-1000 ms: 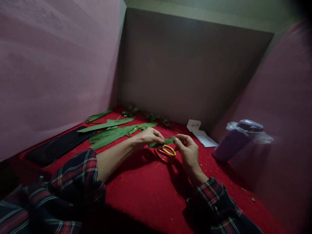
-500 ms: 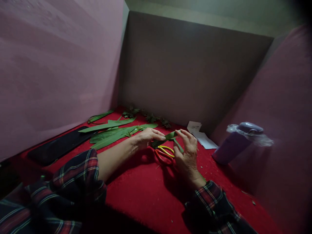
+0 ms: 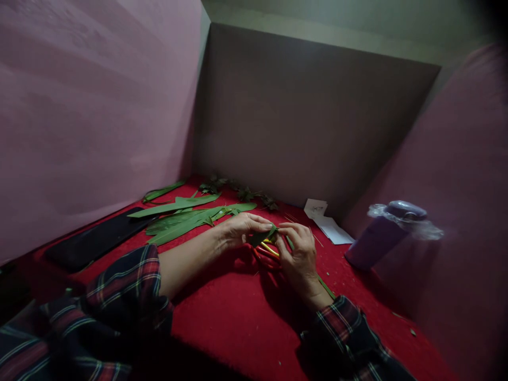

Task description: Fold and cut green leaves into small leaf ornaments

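Observation:
Both hands meet over the red cloth [image 3: 234, 307] with a green leaf strip [image 3: 262, 237] between them. My left hand [image 3: 241, 228] pinches the strip between thumb and fingers from the left. From the right, my right hand [image 3: 299, 251] pinches its other end, which looks bent or folded at the fingertips. A narrow length of leaf runs behind the right palm and shows again by the wrist. Beneath the hands lie scissors [image 3: 270, 248] with red and yellow handles, partly covered by the leaf and the fingers; their blades are hidden.
Long green leaves [image 3: 190, 221] lie to the left, with small leafy sprigs [image 3: 246, 193] behind them. A dark flat case [image 3: 97, 238] rests at the far left. White papers [image 3: 331, 228] and a purple bottle [image 3: 377, 238] in clear plastic are at the right. Pink and grey panels enclose the table.
My right hand has moved slightly left toward my left hand. The leaf strip, stretched out before, now looks shorter and folded between the fingertips. Thin stalks behind the right hand have come into view.

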`<state>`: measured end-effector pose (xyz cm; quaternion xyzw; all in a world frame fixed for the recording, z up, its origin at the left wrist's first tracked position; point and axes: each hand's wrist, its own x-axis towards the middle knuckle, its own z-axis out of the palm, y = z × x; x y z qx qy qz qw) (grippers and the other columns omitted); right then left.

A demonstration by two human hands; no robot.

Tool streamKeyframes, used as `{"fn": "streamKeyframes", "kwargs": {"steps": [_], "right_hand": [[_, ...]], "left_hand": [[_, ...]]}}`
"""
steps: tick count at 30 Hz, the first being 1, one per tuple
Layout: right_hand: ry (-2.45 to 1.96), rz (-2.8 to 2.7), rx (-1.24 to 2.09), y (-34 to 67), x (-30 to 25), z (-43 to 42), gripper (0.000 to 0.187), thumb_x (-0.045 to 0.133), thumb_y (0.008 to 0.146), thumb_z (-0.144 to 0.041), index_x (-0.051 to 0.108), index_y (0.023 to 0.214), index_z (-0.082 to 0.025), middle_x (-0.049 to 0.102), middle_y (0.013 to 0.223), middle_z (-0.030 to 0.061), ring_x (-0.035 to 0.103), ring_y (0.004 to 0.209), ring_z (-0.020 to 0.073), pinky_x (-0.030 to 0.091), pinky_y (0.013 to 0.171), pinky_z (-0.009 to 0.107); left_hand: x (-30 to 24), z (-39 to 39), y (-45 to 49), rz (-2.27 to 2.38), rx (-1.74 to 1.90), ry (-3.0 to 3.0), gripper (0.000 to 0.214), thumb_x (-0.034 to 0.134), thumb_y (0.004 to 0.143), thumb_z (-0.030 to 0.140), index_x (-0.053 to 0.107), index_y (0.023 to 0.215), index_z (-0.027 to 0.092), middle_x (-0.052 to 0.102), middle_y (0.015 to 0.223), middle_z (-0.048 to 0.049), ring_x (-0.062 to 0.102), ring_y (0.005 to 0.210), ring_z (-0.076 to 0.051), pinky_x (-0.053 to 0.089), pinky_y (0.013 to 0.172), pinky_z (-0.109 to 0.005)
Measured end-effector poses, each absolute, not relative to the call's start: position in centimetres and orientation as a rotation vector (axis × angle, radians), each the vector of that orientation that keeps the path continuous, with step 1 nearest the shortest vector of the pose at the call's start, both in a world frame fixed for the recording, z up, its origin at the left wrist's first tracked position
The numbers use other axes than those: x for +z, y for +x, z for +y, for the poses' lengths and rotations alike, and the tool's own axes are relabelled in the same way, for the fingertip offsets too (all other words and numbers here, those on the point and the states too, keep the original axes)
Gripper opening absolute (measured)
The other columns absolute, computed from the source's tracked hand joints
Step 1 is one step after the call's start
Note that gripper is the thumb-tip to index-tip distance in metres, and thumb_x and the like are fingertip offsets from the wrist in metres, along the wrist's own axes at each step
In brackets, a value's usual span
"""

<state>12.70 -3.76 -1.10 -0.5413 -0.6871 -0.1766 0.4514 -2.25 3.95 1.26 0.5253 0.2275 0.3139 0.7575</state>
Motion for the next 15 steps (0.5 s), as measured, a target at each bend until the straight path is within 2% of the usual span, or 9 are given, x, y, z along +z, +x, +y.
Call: {"fn": "streamKeyframes", "kwargs": {"steps": [6, 15], "right_hand": [[-1.251, -1.685, -0.152, 12.38, -1.11, -3.65, 0.012, 0.049, 0.081, -0.023, 0.059, 0.074, -0.020, 0.062, 0.085, 0.0047, 0.053, 0.085, 0.0208, 0.040, 0.079, 0.036], [-1.215, -1.507, 0.455, 12.05, -1.86, -3.52, 0.024, 0.049, 0.082, -0.037, 0.062, 0.078, -0.017, 0.063, 0.075, 0.0035, 0.057, 0.072, 0.0180, 0.045, 0.066, 0.029]], "left_hand": [[0.79, 4.14, -2.09, 0.554, 0.772, 1.225, 0.026, 0.079, 0.051, 0.024, 0.065, 0.068, 0.010, 0.063, 0.061, -0.0033, 0.057, 0.053, -0.011, 0.043, 0.059, -0.025], [0.53, 4.03, -2.01, 0.568, 0.771, 1.286, 0.029, 0.078, 0.052, 0.031, 0.063, 0.065, 0.011, 0.060, 0.057, -0.0023, 0.053, 0.048, -0.010, 0.041, 0.054, -0.025]]}}
